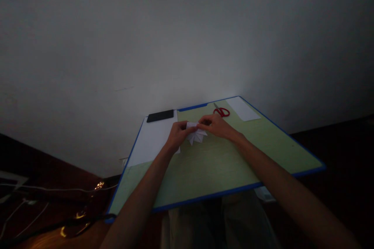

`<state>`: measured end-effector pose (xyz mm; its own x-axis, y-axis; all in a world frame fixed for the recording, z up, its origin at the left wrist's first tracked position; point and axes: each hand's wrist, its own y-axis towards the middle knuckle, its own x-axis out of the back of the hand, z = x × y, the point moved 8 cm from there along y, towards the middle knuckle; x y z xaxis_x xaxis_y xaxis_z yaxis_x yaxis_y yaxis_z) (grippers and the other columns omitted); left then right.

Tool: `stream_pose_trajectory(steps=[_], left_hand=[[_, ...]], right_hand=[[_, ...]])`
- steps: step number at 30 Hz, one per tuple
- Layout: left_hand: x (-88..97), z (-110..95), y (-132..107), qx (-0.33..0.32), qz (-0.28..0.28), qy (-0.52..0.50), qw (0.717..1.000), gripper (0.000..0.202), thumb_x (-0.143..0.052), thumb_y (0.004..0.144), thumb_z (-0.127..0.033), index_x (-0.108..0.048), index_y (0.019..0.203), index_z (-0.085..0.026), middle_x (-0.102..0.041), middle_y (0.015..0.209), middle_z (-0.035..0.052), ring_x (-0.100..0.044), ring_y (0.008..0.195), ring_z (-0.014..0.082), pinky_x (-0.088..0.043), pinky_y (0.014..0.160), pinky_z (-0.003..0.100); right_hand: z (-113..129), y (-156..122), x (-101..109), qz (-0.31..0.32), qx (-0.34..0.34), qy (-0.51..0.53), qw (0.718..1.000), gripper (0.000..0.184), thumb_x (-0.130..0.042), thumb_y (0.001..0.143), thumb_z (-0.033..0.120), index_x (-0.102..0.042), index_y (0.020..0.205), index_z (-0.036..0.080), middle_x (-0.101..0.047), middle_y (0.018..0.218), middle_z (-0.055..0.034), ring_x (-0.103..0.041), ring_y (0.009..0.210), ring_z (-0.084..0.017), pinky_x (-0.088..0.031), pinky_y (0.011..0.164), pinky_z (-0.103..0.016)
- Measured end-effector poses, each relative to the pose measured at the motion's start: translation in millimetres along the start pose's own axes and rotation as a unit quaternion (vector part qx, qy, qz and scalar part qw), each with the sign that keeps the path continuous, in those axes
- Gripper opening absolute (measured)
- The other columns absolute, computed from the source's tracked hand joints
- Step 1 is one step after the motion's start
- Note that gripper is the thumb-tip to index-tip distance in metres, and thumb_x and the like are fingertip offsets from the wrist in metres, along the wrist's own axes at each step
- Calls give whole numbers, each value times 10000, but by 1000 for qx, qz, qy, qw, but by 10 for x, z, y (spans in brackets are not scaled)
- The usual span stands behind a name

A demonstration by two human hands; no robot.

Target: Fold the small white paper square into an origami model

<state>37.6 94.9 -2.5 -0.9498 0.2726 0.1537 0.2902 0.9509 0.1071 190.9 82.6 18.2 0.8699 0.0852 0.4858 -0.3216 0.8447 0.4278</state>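
Note:
A small piece of folded white paper [196,137], with several pointed tips fanning out toward me, is held just above the table top. My left hand [177,134] pinches its left side between thumb and fingers. From the right, my right hand [215,124] closes thumb and fingertips on its upper right edge. The hands are close together, and the fingertips cover part of the paper's top edge. Beyond my right hand lie scissors [223,112] with red handles, their blades pointing to the wall.
The light green table [222,167] has a blue rim and stands against a grey wall. White paper [146,148] covers its left part, with a dark flat rectangular object [160,116] on top. A white paper strip [243,109] lies at the back right. Cables [58,190] run at lower left.

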Motion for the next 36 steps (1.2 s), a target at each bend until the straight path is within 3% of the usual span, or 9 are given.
stream_pose_trajectory(steps=[6,14,22,29,36], left_hand=[[-20,-30,-20,13,3,-8,1000,306,-851,622,-364,-725,748,-114,-724,725,55,-615,612,152,-447,575,260],[-31,-36,-31,14,4,-12,1000,285,-861,598,-322,-724,742,-119,-724,721,47,-614,614,151,-446,576,258],[-25,-64,-38,5,-1,-14,1000,306,-862,603,-346,-703,727,-116,-691,683,33,-580,598,137,-417,566,250],[-40,-23,-31,12,9,-1,1000,309,-860,607,-347,-712,754,-119,-706,730,46,-602,635,154,-441,594,267],[5,13,-7,8,-9,-3,1000,302,-850,605,-345,-703,744,-122,-691,705,39,-597,624,152,-434,593,267]], right_hand=[[32,5,-9,-4,15,-50,999,221,-574,894,273,-731,833,130,-710,759,-41,-574,671,-137,-383,616,-251],[-10,28,-43,22,18,-50,998,272,-516,927,287,-683,778,133,-650,710,-25,-534,651,-133,-354,609,-258],[3,4,-27,0,4,1,1000,219,-612,886,347,-701,866,147,-697,791,-42,-597,711,-151,-427,650,-259],[34,12,-49,8,29,-55,998,258,-523,930,273,-684,778,140,-648,698,-15,-516,631,-124,-343,604,-256],[6,22,-42,-12,27,-26,999,236,-568,921,325,-708,854,147,-706,799,-46,-589,707,-148,-418,656,-260]])
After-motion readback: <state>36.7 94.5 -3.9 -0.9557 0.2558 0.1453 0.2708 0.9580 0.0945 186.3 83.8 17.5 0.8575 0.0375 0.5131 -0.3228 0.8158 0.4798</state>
